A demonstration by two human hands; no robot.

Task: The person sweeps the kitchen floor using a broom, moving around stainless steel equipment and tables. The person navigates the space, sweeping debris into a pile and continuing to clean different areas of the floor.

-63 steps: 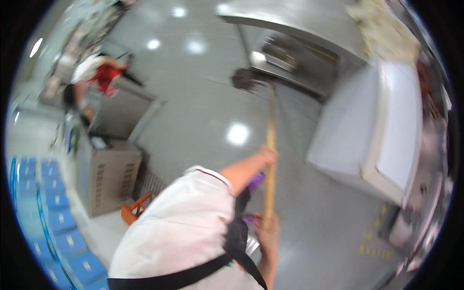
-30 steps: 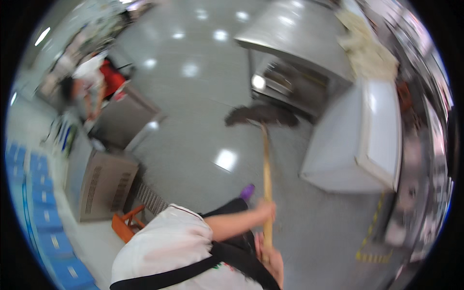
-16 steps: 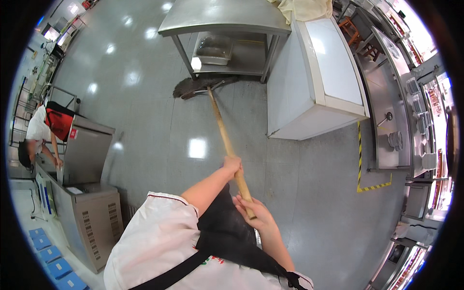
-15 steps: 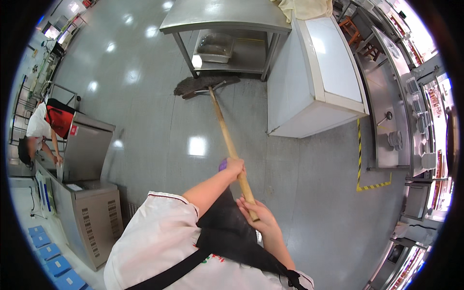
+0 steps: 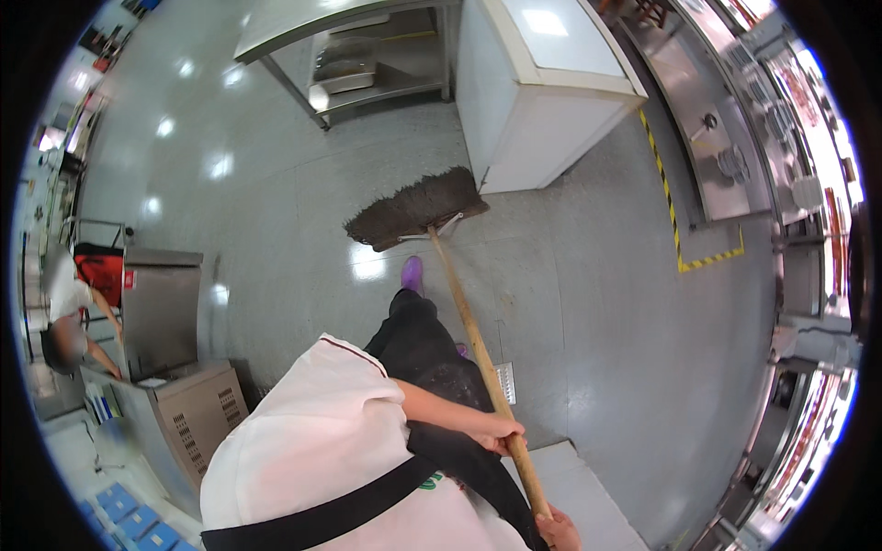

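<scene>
A wide broom [image 5: 418, 209] with dark brown bristles rests its head on the grey floor, in front of a white cabinet's corner. Its long wooden handle [image 5: 469, 323] slants down toward my body on the right. My left hand [image 5: 505, 432] is wrapped round the lower part of this handle. At the very end, by the picture's lower edge, my right hand [image 5: 557, 531] closes on the handle, its fingers only partly visible. A purple shoe [image 5: 412, 275] of mine stands just behind the broom head, left of the handle.
Ahead stand a steel table [image 5: 340, 26] with a lower shelf and the white cabinet [image 5: 551, 119]. Left, another person [image 5: 73, 308] leans by a steel appliance [image 5: 188, 413]. Yellow-black tape [image 5: 680, 248] edges the right-hand counter. A floor drain [image 5: 505, 382] lies beside the handle.
The broom head has come away from the table's foot, nearer to me. Both hands have moved back and rightward with the handle. The view has shifted, and my shoe and leg now show.
</scene>
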